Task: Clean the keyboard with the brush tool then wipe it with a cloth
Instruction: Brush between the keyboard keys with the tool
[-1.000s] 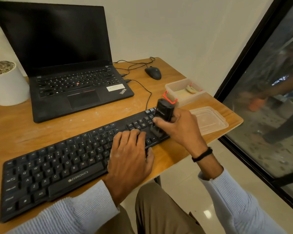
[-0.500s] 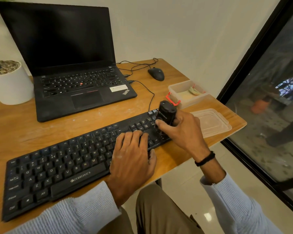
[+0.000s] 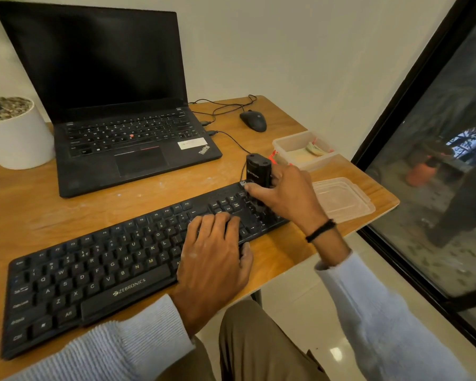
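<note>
A black Zebronics keyboard [image 3: 99, 273] lies slanted across the wooden desk [image 3: 66, 210]. My left hand [image 3: 213, 257] rests flat on its right-hand keys, fingers straight. My right hand [image 3: 283, 196] grips a black brush tool [image 3: 258, 169] that stands upright on the keyboard's far right end, over the number pad; its bristles are hidden behind my fingers. A clear plastic box [image 3: 304, 149] behind the tool holds a pale folded cloth [image 3: 315, 149].
An open black laptop [image 3: 116, 111] sits behind the keyboard, a white plant pot [image 3: 14, 136] at the far left. A wired black mouse [image 3: 254, 120] lies at the back. A clear lid [image 3: 341, 199] rests near the desk's right edge, beside a glass door.
My right hand has carried the brush tool toward the keyboard's far top-right corner. My left hand has stayed on the keys. The camera has shifted slightly.
</note>
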